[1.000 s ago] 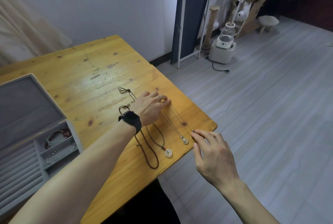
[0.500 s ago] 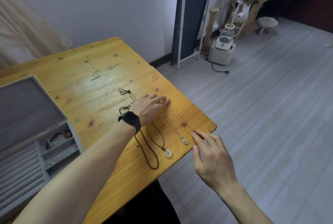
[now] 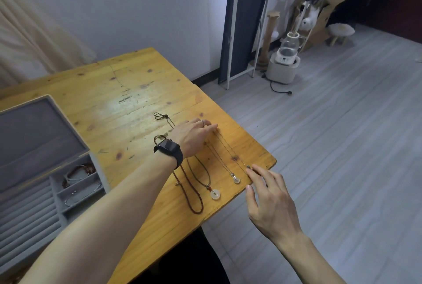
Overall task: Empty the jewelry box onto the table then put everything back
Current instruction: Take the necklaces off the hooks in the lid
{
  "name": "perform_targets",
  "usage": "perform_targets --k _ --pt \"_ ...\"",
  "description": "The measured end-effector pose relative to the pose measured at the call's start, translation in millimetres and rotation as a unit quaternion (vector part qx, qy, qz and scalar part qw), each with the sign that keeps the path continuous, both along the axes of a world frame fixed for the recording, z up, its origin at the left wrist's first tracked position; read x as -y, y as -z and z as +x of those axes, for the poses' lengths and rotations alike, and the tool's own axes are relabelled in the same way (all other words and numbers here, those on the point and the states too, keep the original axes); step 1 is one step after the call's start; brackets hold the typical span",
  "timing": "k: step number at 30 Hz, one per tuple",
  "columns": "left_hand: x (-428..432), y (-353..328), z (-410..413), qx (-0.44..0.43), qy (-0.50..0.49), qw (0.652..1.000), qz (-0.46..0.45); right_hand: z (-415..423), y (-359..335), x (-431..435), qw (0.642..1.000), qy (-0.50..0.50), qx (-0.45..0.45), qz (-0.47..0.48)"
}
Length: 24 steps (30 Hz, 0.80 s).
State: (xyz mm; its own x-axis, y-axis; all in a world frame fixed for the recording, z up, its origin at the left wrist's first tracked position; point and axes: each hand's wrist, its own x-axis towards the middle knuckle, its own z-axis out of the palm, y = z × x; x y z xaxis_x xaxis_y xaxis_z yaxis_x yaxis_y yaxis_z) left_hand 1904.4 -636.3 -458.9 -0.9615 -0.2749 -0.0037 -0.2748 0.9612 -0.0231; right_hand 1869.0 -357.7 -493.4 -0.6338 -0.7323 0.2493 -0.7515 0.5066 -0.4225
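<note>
**Head view**

Item count:
- One jewelry box [image 3: 34, 137], at the left edge of the frame. Its grey-lined lid is raised.
- Four necklaces, laid side by side on the wooden table [image 3: 127, 92], at the centre of the frame near the table's right corner.
- Two hands.

The four necklaces, from left to right:
1. braided brown cord [image 3: 196, 211]
2. cord with white ring pendant [image 3: 214, 195]
3. thin chain with small pendant [image 3: 236, 180]
4. thin chain with bead end [image 3: 231, 150]

Two box compartments at lower left hold bracelets [image 3: 80, 170]. Their exact number cannot be read.

Left hand [image 3: 194, 135]:
- It lies palm down on the table, with the fingers straight and together.
- It covers the upper ends of the necklaces and grips nothing.
- A black watch [image 3: 169, 148] sits on the wrist.

Right hand [image 3: 271, 201]:
- It is at lower right of centre, over the table edge.
- The fingers are extended and slightly spread, and the thumb is held apart from them.
- The index fingertip [image 3: 250, 172] touches the bead end of the rightmost chain.
- Nothing is pinched or enclosed.

The other three necklaces lie between the two hands, to the left of the right fingertips and clear of them.
</note>
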Motion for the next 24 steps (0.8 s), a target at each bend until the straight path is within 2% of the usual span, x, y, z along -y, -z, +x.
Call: perform_targets --k 6,11,17,24 --pt "0 -18 17 -0.055 -0.055 0.996 0.032 5 -10 2 1.000 0.001 0.011 -0.004" --pt "-7 -36 64 -0.118 -0.128 0.981 0.087 18 -27 17 0.999 -0.015 -0.001 -0.033" --pt "-23 -44 150 -0.190 -0.214 0.944 0.163 54 -47 58 0.991 -0.099 0.043 -0.082" --pt "-19 -50 246 -0.262 -0.308 0.903 0.147 110 -66 123 0.969 -0.209 0.091 -0.096"
